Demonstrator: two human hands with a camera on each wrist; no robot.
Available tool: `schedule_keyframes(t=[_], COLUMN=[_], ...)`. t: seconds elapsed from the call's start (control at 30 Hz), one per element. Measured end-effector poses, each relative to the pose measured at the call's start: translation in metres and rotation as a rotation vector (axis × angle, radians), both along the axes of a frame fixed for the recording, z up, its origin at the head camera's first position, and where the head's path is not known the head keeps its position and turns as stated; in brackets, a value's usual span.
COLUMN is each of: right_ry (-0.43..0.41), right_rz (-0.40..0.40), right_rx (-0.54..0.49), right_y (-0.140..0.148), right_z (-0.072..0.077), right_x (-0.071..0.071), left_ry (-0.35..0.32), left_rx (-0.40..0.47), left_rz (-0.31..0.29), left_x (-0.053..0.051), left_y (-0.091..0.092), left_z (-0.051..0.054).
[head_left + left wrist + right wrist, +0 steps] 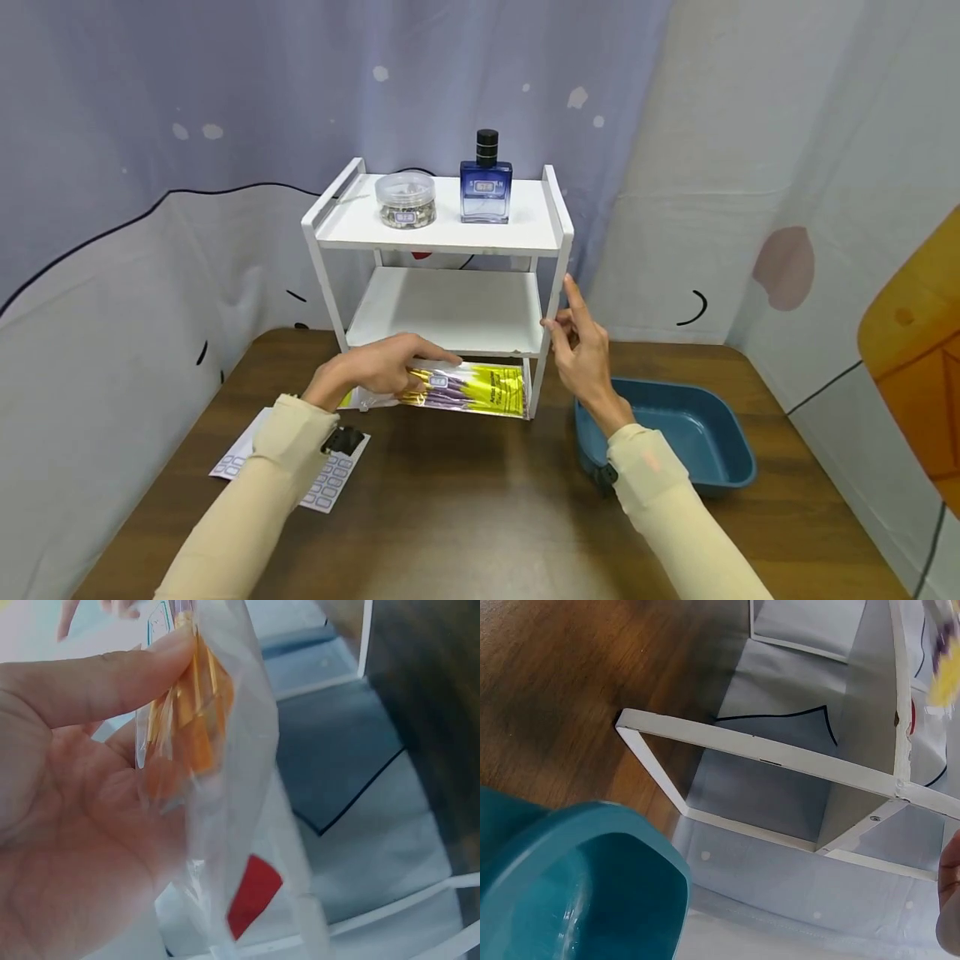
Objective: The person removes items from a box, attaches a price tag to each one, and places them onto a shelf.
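Note:
A three-tier white shelf point(450, 312) stands on the table. In front of its lowest level, my left hand point(382, 364) pinches a clear packet of paintbrushes point(487, 390), yellow and purple with a small label. The left wrist view shows the thumb pressed on the packet point(199, 735), whose orange contents show through the plastic. My right hand point(583, 354) is at the shelf's right front post, index finger extended and thumb apart from it. Only a bit of that hand point(950, 900) enters the right wrist view. On the top tier are a lidded clear jar point(406, 200) and a blue perfume bottle point(486, 190).
A teal basin point(678, 425) sits to the right of the shelf, under my right forearm. Sheets of labels point(330, 483) lie at the left, partly beneath my left wrist. A printed curtain point(247, 100) hangs behind the wooden table point(450, 500).

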State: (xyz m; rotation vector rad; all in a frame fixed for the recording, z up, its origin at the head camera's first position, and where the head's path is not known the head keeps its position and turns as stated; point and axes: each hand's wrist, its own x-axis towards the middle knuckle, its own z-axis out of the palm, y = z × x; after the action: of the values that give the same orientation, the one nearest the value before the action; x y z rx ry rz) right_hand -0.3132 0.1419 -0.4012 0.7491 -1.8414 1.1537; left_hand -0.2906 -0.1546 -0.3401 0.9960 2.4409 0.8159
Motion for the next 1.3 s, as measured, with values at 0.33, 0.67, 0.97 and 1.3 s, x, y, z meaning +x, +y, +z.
schedule_keyframes(t=[0.33,0.67,0.97,1.3], right_ry=[0.014,0.016,0.0,-0.001], right_rz=[-0.013,-0.036,-0.014,-0.017], right_rx=[-0.011,-0.002,-0.025,-0.015], right_y=[-0.001,-0.006,-0.004,-0.002], right_z=[0.001,0.004,0.001,0.001], right_x=[0.0,0.002,0.0,0.001], left_ry=[0.006,0.079,0.099,0.274], left_rx=[0.003,-0.021,-0.061,-0.074], left_rz=[0.04,0.009,0.095,0.132], left_x=[-0.031,-0.058,-0.08,-0.086], left_y=[0.005,0.009,0.011,0.011], left_z=[0.017,0.02,0.017,0.009])
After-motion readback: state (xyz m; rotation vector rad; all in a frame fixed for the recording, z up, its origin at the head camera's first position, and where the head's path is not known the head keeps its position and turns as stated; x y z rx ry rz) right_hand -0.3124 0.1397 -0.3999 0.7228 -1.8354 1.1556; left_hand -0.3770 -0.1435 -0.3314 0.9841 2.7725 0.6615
